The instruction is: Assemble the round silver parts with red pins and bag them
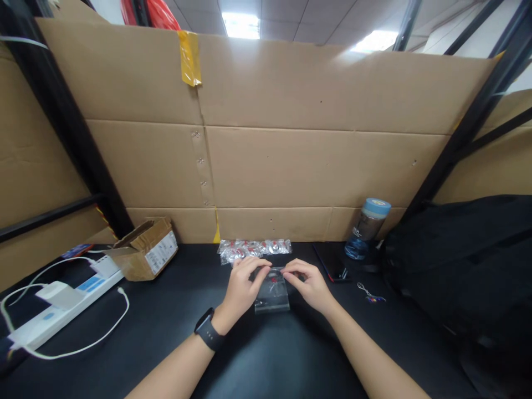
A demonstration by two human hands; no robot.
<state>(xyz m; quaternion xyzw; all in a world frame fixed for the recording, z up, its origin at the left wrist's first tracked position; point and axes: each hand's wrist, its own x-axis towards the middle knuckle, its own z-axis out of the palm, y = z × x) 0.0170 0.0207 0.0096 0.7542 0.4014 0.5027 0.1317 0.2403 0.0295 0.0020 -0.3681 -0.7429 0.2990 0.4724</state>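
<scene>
Bare forearms [177, 360] cross the surface's [282, 366] near edge, with a dark watch [209, 329] on the left wrist. Toward the middle of the far edge, the left hand [245, 281] and right hand [308, 284] have their fingers pinched closed on a small clear packet [274, 275], though whether it touches the clear plastic piece [271, 302] beneath is hard to tell. Bagged items [255, 249] line the far edge.

Glossy clear plastic, by its look, makes up the stand-like piece [271, 298] and the crinkled packets [253, 249], the desk [270, 360] has a smooth soft sheen, the wall panel [270, 172] and box [132, 266] are matt cardboard, the backpack [449, 266] is dull cloth, and the power strip [68, 308] is smooth white plastic.
</scene>
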